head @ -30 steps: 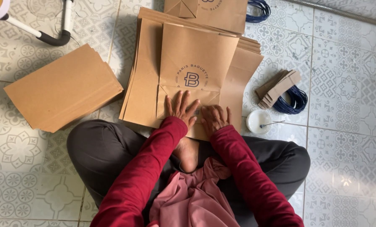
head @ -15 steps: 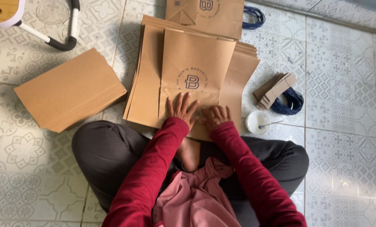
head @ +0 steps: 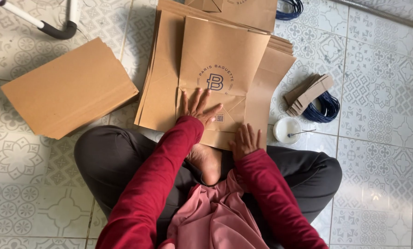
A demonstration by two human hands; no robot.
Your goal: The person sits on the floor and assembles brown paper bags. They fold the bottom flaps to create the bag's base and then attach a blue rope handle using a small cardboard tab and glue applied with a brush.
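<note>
Brown flat paper bag with a round dark emblem (head: 222,74) is lying on top of a fanned stack of brown paper sheets (head: 158,92), directly in front of the seated person's crossed legs. Well to the left of the pressing hands, a separate pile of plain brown folded paper pieces (head: 68,87) is resting on the patterned tile floor (head: 31,193). Left hand (head: 197,107) is pressing flat on the bag's folded bottom, fingers spread, grasping nothing. Just right of it, right hand (head: 245,140) is lying open on the bag's lower edge, also gripping nothing. Further right, a small white round dish (head: 287,130) is sitting beside a bundle of brown paper strips (head: 308,93) and a coil of dark blue cord (head: 326,107).
</note>
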